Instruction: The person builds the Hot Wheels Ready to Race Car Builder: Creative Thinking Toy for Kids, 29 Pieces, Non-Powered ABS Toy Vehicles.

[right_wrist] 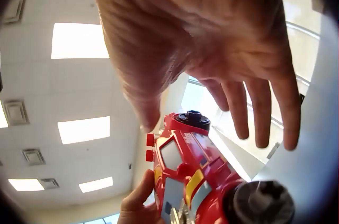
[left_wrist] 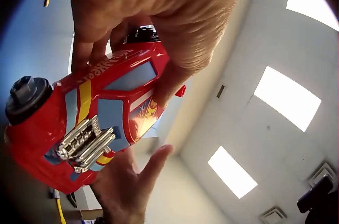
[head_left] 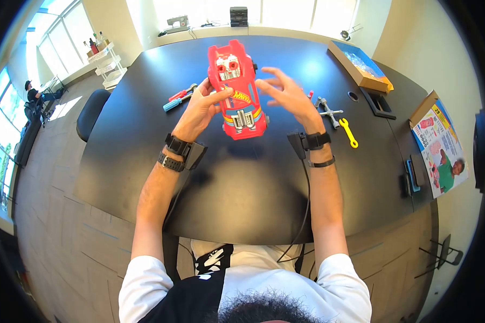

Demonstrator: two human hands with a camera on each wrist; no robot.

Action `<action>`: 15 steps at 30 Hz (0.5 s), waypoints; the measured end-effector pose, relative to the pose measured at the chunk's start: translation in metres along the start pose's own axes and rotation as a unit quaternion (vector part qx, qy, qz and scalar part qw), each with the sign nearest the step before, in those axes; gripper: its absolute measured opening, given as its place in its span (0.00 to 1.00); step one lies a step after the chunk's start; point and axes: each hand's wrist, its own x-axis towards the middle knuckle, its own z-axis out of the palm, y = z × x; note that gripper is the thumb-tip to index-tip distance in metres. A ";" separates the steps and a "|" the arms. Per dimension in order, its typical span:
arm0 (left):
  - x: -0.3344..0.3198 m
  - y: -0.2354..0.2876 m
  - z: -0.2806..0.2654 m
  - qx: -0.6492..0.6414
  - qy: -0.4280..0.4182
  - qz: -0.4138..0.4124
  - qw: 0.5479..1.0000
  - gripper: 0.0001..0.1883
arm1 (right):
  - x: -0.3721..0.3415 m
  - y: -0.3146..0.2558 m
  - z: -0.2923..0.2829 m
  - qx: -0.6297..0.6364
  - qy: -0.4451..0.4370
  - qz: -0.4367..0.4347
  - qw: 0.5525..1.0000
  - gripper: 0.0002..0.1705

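Note:
A red toy car [head_left: 242, 86] with silver engine parts and yellow and blue stripes is held up over the dark table [head_left: 226, 188]. My left hand [head_left: 202, 110] grips its side, the thumb across the top. Beside the car's other side, my right hand [head_left: 290, 99] hovers with fingers spread and nothing in them. In the left wrist view, the car's black wheel [left_wrist: 29, 97] shows a raised hub. The right wrist view has my right hand's palm [right_wrist: 206, 33] over the car [right_wrist: 185, 166].
Screwdrivers with blue [head_left: 172, 104] and red handles lie left of the car. To the right are a grey cross-shaped wrench [head_left: 330, 112] and a yellow wrench [head_left: 348, 133]. Farther right stand an open box [head_left: 369, 81], a black tray [head_left: 383, 112] and a printed box [head_left: 442, 148].

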 end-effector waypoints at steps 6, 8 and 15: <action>-0.004 0.008 0.008 -0.014 0.013 0.002 1.000 0.33 | 0.001 0.011 0.017 0.094 -0.157 0.026 0.983 0.46; -0.001 0.011 0.003 -0.023 0.016 0.002 1.000 0.36 | -0.003 0.000 0.013 0.089 -0.143 0.028 0.985 0.45; 0.005 0.036 -0.045 -0.070 -0.085 -0.075 0.991 0.67 | -0.012 -0.014 -0.012 0.137 -0.056 0.018 0.989 0.43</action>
